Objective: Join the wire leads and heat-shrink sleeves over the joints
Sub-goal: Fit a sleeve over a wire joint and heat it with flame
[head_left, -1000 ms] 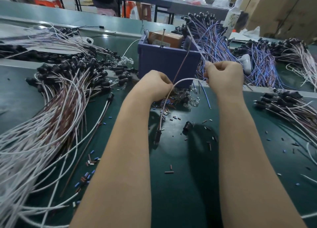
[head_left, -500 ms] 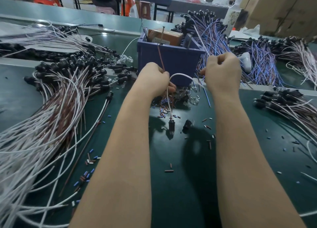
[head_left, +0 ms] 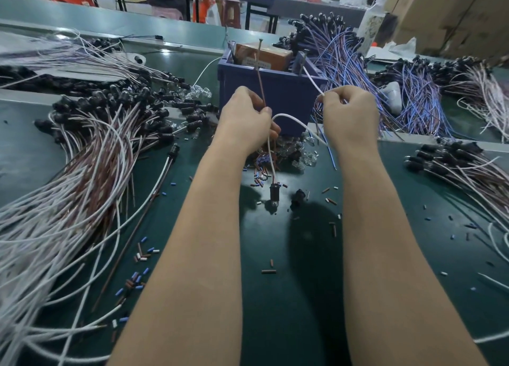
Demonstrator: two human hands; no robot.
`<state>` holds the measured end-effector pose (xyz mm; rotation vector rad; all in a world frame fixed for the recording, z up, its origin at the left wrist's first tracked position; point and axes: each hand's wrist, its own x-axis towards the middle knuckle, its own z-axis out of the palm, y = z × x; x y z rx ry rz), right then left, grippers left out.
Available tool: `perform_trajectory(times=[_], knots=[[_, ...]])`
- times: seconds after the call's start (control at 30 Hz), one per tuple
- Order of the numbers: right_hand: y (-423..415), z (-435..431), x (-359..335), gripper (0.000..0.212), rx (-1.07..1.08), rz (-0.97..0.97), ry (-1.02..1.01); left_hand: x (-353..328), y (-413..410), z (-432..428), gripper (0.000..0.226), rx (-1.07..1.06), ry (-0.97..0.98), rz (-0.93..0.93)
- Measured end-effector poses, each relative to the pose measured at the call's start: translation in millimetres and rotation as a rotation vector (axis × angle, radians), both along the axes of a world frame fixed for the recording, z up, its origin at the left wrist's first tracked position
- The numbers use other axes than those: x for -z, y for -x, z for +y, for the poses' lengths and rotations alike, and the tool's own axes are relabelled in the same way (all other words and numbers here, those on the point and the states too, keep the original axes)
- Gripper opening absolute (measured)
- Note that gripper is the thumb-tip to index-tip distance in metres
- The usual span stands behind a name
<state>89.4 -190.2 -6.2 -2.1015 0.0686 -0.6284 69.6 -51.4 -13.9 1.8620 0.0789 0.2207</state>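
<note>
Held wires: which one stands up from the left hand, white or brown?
The brown wire; it rises from the left hand, while the white wire arcs across to the right hand.

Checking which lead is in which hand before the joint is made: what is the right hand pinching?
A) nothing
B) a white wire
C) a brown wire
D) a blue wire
B: the right hand pinches the white wire, which arcs across from the left hand. The brown wire rises from the left hand instead.

Left grip (head_left: 246,121), right grip (head_left: 350,115), both bare, forearms (head_left: 198,241) bare, slender
</note>
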Motion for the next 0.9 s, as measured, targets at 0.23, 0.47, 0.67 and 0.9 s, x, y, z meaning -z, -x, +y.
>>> perform_trajectory(times=[0.23, 0.47, 0.67, 0.9], knots=[[1.4, 0.9, -0.7, 0.022, -0.029, 0.018, 0.031, -0.7, 0.9, -1.5, 0.004, 0.018, 0.017, 0.012], [2.2, -0.1, -3.7, 0.017, -0.021, 0.023, 0.024, 0.5, 0.7, -2.4, 0.007, 0.034, -0.007, 0.01], [3.0, 0.8, -4.4, 0.015, -0.026, 0.019, 0.036, -0.7, 1.5, -2.5, 0.009, 0.04, -0.033, 0.004], [0.5, 1.3, -2.5, 0.017, -0.049, 0.045, 0.044, -1.2, 1.8, -1.6, 0.01, 0.046, -0.063, 0.005]])
